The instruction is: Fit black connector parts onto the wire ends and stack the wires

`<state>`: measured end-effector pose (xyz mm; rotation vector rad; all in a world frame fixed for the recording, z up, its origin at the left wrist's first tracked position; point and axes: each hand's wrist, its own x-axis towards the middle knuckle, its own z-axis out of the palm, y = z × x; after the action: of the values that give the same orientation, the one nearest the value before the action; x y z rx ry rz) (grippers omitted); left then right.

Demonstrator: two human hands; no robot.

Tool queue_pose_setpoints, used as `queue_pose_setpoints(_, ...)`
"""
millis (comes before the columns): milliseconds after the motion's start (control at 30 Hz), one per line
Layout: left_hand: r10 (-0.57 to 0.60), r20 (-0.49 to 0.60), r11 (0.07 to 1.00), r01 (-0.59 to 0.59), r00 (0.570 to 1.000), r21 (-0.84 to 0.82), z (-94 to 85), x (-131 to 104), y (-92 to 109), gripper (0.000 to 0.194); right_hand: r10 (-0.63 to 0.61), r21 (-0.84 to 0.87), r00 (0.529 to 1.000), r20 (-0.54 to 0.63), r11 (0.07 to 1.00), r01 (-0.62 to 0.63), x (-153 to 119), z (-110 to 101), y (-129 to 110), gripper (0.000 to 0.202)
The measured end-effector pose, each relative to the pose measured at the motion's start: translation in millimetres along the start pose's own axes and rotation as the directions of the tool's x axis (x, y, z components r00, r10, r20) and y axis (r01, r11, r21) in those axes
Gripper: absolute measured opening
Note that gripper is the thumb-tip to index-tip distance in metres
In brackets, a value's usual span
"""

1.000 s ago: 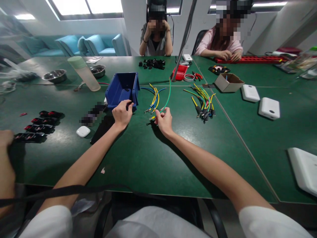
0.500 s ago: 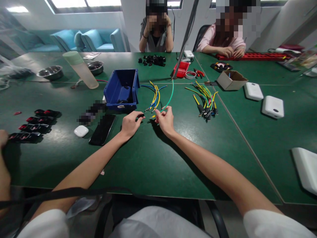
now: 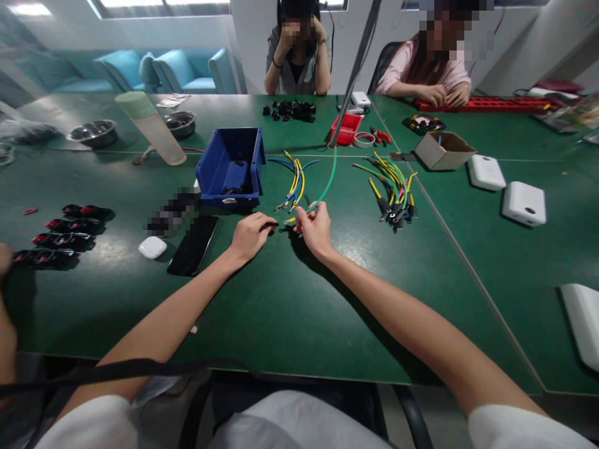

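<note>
My left hand (image 3: 251, 237) pinches a small black sleeve (image 3: 269, 225), its tip pointing toward the right hand. Between the fingertips of my right hand (image 3: 316, 229) is a green wire (image 3: 332, 178), which curves up and away over the table. The wire's near end shows a yellow section and a small metal ring terminal (image 3: 289, 222), a short gap from the black sleeve. Just beyond my hands lies a loose bunch of yellow and blue wires (image 3: 296, 178) with metal ends. Farther right rests a bundle of yellow and green wires (image 3: 395, 187), several with black sleeves on their ends.
A blue bin (image 3: 229, 201) with black pieces inside stands beyond my left hand, near a phone (image 3: 193, 246) and a white case (image 3: 152, 247). A pole (image 3: 354, 75) rises behind the wires. Across the table, two people sit; a cardboard box (image 3: 443, 153) is at right.
The black sleeve now sticks out farther from my left fingertips, and that hand is slightly closer to the wire end. My right hand keeps its grip. The view has shifted a little.
</note>
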<state>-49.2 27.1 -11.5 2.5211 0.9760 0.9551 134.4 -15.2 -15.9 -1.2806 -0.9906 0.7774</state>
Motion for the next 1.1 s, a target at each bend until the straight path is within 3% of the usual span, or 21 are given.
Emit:
queue_pose_setpoints(567, -0.043, 0.026, 0.999, 0.043, 0.999, 0.028, 0.8, 2.2, 3.7, 0.015, 0.004, 0.026, 1.0, 0.012, 1.0, -0.005, 0.7, 1.6, 1.1, 0.029)
queue_pose_setpoints(1100, -0.081, -0.015, 0.989, 0.082, 0.997, 0.12, -4.7, 4.9, 4.8, 0.007, 0.042, 0.098, 0.999, 0.029, 0.994, -0.045, -0.4, 4.3, -1.3, 0.034)
